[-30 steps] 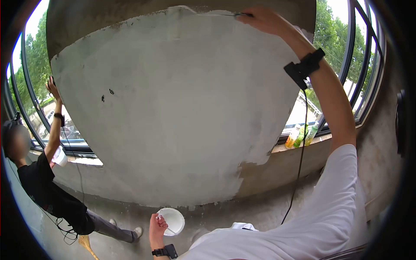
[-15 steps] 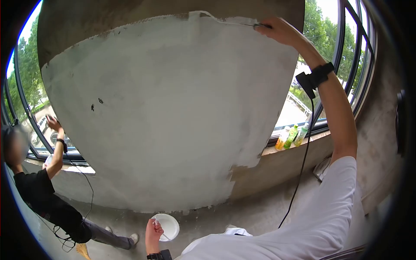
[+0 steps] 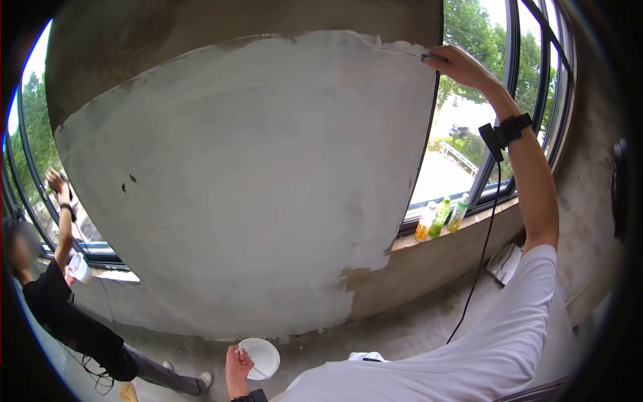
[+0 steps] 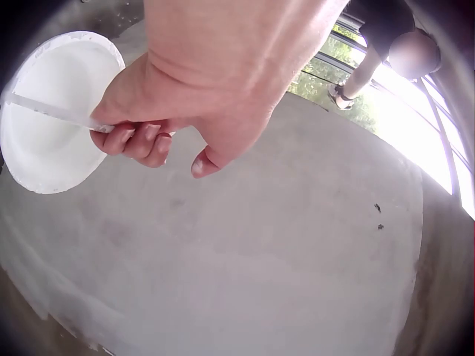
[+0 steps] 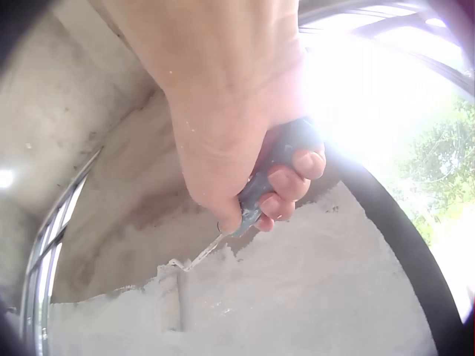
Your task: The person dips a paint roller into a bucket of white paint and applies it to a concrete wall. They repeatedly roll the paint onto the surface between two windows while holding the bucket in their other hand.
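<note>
In the right wrist view, my right hand (image 5: 223, 141) grips the grey-blue handle of a paint roller (image 5: 256, 189), fingers curled round it. Its thin wire frame, specked with white, runs down to a narrow upright roller on the wall. My right arm is raised high in the head view, the hand (image 3: 462, 67) at the wall's right edge by the window. Low down, my left hand (image 3: 237, 372) holds a white bucket (image 3: 273, 358) by its thin white handle (image 4: 56, 111). The bucket's inside looks white.
A pale coating covers most of the wall (image 3: 261, 187), with bare brown wall (image 3: 268, 17) above. Bottles (image 3: 440, 216) line the right windowsill. A dark cable (image 3: 479, 268) hangs from my right wrist. Another person (image 3: 80, 321) stands at left with a white cup (image 3: 80, 268).
My right hand has moved right along the coating's upper edge with the roller, reaching the window side. The head view has shifted. My left hand keeps hold of the bucket.
</note>
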Available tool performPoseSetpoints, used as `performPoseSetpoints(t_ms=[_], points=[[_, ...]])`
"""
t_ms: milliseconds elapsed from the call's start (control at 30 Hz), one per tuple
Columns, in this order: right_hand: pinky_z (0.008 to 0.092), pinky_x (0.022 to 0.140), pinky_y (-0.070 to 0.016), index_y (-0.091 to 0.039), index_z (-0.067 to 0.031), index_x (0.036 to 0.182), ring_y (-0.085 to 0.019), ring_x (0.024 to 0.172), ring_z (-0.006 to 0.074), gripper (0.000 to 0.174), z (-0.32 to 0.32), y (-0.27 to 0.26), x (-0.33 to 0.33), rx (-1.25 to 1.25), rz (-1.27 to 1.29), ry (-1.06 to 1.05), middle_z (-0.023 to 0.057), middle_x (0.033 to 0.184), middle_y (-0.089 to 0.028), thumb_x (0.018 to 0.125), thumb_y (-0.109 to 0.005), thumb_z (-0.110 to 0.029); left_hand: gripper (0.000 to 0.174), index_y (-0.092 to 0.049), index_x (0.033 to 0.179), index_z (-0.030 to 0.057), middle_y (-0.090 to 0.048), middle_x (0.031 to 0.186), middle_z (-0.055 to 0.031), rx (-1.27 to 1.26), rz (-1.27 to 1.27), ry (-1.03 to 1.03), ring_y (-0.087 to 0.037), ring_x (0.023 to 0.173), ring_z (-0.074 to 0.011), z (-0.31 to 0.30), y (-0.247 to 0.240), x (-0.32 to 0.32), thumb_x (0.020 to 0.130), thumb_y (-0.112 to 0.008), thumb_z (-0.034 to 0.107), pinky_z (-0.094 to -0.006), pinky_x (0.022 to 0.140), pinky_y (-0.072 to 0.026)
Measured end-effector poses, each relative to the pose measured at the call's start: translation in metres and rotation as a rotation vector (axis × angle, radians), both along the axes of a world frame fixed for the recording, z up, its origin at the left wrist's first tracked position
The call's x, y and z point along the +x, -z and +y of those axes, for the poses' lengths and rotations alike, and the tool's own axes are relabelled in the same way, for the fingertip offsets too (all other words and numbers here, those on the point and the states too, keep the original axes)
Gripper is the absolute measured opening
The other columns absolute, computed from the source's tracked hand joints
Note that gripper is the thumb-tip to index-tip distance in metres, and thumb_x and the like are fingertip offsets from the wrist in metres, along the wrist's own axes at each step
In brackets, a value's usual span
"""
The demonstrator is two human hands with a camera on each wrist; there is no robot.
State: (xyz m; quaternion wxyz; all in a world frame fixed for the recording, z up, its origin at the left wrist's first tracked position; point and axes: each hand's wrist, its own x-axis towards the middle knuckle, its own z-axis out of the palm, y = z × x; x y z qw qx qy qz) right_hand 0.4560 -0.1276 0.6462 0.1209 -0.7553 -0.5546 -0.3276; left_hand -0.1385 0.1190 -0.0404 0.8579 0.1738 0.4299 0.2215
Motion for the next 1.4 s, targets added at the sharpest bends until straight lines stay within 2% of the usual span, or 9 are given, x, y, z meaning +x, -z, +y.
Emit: performPoseSetpoints(t_ms=[133, 267, 433, 500, 600, 700, 867, 1100, 1400], points=[[0.0388, 0.057, -0.0372, -0.054, 0.0006, 0.08, -0.044, 0.057, 0.022, 0.038, 0.029, -0.007, -0.027, -0.018, -0.142, -0.086, 0.0104, 0.062, -0.044, 0.098, -0.054, -0.033, 0.028, -0.043, 0.066, 0.0154, -0.029, 0.052, 0.006, -0.034, -0.017, -0.003, -0.026, 0.044, -0.0086, -0.008, 0.0, 0.022, 0.085, -0.054, 0.033, -0.0276, 0.046, -0.0237], [0.0435, 0.07, -0.0503, -0.066, -0.0019, 0.087, -0.063, 0.073, 0.0353, 0.041, 0.07, 0.001, -0.052, 0.05, -0.261, -0.047, 0.0149, 0.074, -0.064, 0.097, -0.052, -0.04, 0.028, -0.042, 0.066, 0.0153, -0.029, 0.052, 0.0061, -0.046, 0.012, 0.026, -0.026, 0.044, -0.0085, -0.017, -0.007, 0.045, 0.085, -0.054, 0.032, -0.0272, 0.046, -0.0236], [0.0428, 0.072, -0.0536, -0.07, -0.004, 0.093, -0.067, 0.08, 0.033, 0.035, 0.078, 0.009, -0.072, 0.02, -0.354, 0.043, 0.0143, 0.081, -0.068, 0.094, -0.057, -0.037, 0.027, -0.041, 0.067, 0.0154, -0.03, 0.052, 0.0062, -0.05, 0.009, 0.043, -0.026, 0.044, -0.0083, -0.021, -0.012, 0.061, 0.085, -0.053, 0.031, -0.0267, 0.046, -0.0234], [0.0422, 0.07, -0.0559, -0.071, -0.0026, 0.091, -0.069, 0.083, 0.033, 0.026, 0.08, 0.01, -0.059, 0.139, -0.574, 0.132, 0.0159, 0.084, -0.07, 0.088, -0.062, -0.027, 0.027, -0.041, 0.067, 0.0155, -0.03, 0.052, 0.0063, -0.045, 0.011, 0.052, -0.026, 0.044, -0.0083, -0.024, -0.014, 0.066, 0.085, -0.053, 0.031, -0.0266, 0.046, -0.0233], [0.0447, 0.068, -0.056, -0.07, -0.0009, 0.086, -0.069, 0.078, 0.0371, 0.015, 0.082, 0.011, -0.058, 0.192, -0.371, 0.158, 0.0205, 0.08, -0.069, 0.078, -0.063, -0.011, 0.027, -0.041, 0.066, 0.0157, -0.03, 0.052, 0.0063, -0.032, 0.03, 0.065, -0.026, 0.044, -0.0082, -0.026, -0.02, 0.075, 0.085, -0.053, 0.031, -0.0265, 0.046, -0.0235], [0.0459, 0.069, -0.0561, -0.07, -0.0004, 0.082, -0.069, 0.078, 0.0384, 0.014, 0.095, 0.018, -0.064, 0.222, -0.291, 0.196, 0.0216, 0.078, -0.068, 0.075, -0.061, -0.008, 0.027, -0.041, 0.067, 0.0157, -0.029, 0.052, 0.0065, -0.012, 0.046, 0.082, -0.026, 0.044, -0.008, -0.026, -0.023, 0.081, 0.086, -0.053, 0.031, -0.0265, 0.046, -0.0234], [0.0455, 0.07, -0.0569, -0.07, -0.0001, 0.086, -0.069, 0.08, 0.0392, 0.018, 0.094, 0.015, -0.054, 0.224, -0.308, 0.266, 0.0223, 0.084, -0.069, 0.076, -0.059, -0.008, 0.027, -0.041, 0.068, 0.0156, -0.029, 0.052, 0.0065, -0.053, 0.044, 0.104, -0.025, 0.043, -0.0079, -0.018, -0.021, 0.087, 0.086, -0.053, 0.031, -0.0267, 0.045, -0.023], [0.0452, 0.073, -0.0577, -0.07, 0.0002, 0.086, -0.07, 0.083, 0.0361, 0.014, 0.011, 0.013, 0.028, 0.205, -0.369, 0.476, 0.021, 0.088, -0.07, 0.078, -0.062, -0.008, 0.028, -0.04, 0.068, 0.0164, -0.028, 0.053, 0.0064, -0.06, 0.035, 0.15, -0.025, 0.044, -0.0079, -0.012, -0.019, 0.089, 0.087, -0.053, 0.031, -0.0266, 0.045, -0.0227], [0.0454, 0.074, -0.0575, -0.072, -0.0045, 0.089, -0.07, 0.086, 0.0352, 0.014, 0.034, 0.003, -0.013, 0.177, -0.415, 0.503, 0.0195, 0.089, -0.07, 0.08, -0.062, -0.01, 0.029, -0.039, 0.067, 0.0163, -0.029, 0.053, 0.006, -0.047, 0.019, 0.151, -0.025, 0.044, -0.008, -0.007, -0.019, 0.079, 0.088, -0.053, 0.03, -0.0261, 0.045, -0.0229]])
